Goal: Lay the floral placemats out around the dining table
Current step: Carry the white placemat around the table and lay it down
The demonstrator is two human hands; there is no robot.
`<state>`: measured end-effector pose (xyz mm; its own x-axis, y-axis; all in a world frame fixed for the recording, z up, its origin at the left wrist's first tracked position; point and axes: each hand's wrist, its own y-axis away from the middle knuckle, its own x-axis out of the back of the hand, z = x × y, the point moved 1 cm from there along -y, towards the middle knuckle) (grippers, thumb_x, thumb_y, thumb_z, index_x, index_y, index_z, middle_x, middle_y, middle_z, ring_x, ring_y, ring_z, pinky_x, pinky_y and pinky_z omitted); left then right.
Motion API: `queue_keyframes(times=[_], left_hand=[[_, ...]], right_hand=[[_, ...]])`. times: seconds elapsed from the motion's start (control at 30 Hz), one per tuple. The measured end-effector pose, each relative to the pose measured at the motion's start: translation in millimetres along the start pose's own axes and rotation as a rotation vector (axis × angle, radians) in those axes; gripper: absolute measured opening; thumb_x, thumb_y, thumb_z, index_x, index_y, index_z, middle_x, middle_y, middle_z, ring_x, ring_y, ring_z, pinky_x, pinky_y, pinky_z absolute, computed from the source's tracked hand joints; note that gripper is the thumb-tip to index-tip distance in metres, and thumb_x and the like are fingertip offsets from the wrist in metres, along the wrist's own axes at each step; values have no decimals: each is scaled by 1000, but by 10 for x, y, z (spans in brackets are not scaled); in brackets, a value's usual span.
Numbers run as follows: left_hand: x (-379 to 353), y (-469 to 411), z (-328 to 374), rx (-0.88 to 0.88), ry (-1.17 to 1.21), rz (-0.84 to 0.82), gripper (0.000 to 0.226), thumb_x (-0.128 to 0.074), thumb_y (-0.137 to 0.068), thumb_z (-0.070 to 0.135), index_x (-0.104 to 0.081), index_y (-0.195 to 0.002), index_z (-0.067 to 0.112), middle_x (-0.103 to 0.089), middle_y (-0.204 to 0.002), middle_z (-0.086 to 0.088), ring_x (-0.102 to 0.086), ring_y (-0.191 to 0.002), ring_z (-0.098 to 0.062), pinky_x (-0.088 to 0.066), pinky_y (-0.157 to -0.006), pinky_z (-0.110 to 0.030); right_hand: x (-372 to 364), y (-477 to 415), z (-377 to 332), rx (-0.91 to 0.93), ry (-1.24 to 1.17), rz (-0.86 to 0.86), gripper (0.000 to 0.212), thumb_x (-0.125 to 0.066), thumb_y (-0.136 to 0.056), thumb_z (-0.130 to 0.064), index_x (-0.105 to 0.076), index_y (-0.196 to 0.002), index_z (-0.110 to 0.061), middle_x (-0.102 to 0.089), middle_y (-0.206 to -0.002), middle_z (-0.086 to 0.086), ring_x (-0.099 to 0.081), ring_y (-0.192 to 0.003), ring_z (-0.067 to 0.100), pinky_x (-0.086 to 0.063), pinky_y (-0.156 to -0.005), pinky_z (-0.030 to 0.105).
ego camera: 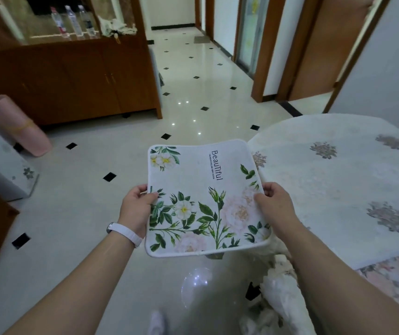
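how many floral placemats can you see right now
2: one placemat held over the floor between the left hand and right hand; another lying on the table's near edge, cropped. Others may be out of view.

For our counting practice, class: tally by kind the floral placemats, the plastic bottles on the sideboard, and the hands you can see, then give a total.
Floral placemats: 2 (one held, one on the table)
Plastic bottles: 3 ()
Hands: 2 (left hand, right hand)
Total: 7
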<state>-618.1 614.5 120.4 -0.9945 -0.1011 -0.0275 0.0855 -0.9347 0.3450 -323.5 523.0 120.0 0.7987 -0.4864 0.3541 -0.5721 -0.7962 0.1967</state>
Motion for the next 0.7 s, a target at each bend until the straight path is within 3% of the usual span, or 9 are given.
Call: queue_keyframes(times=[0.13, 0.3, 0.5, 0.7], left_hand=[[-327, -404, 25, 31, -11, -116, 18, -61, -89, 2, -60, -105, 10, -70, -95, -18, -70, -75, -34, -58, -67, -43], [-582, -1095, 133, 69, -26, -260, 19, -61, -89, 3, -61, -107, 10, -70, -94, -18, -70, -76, -33, -57, -65, -41], [-845, -1970, 478, 115, -83, -440, 18, -59, -90, 2, -61, -105, 13, -70, -96, -16, -69, -75, -30, -55, -61, -37], [-1238, -2426, 675, 144, -144, -633, 18, -59, -90, 3, -60, -105, 13, -71, -93, -15, -70, -73, -30, -57, -62, -39]], right_hand=[[87, -225, 18, -55, 13, 110, 15, -60, -87, -12, -64, -101, -17, -70, -92, 3, -67, -79, 23, -55, -66, 35], [-104, -482, -42, -95, 0, 244, 14, -59, -87, -10, -64, -99, -16, -70, -90, 5, -65, -75, 22, -52, -61, 32], [-490, -743, -263, -184, -32, 419, 14, -60, -87, -10, -64, -97, -18, -71, -91, 6, -69, -80, 26, -60, -73, 43], [-612, -718, -409, -238, -59, 611, 13, -59, -87, -9, -64, -98, -15, -68, -86, 5, -62, -69, 20, -51, -62, 34]])
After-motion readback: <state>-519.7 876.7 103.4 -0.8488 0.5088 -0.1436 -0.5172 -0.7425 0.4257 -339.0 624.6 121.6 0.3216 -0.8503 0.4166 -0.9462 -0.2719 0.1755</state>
